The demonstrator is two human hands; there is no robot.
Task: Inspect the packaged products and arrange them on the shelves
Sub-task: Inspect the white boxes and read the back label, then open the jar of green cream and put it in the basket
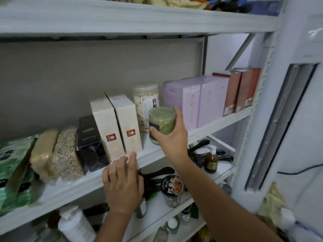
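A clear jar of green powder (161,122) stands on the white shelf (153,152), in front of a taller clear jar (145,100) of pale slices. My right hand (172,137) is wrapped around the green jar from the right. My left hand (123,182) rests at the shelf's front edge, fingertips touching the bottom corner of two cream boxes (117,126) that lean to the left. Left of them stand a black box (90,142), vacuum-packed grain bricks (66,152) and green bags (14,170). To the right are lilac boxes (195,102) and red-brown boxes (239,91).
The shelf above (139,20) carries bags. The lower shelf (222,168) holds a black-lidded jar (172,189), a brown pump bottle (211,160) and black tools. A white bottle (75,224) stands further down. The perforated shelf upright (262,84) is on the right.
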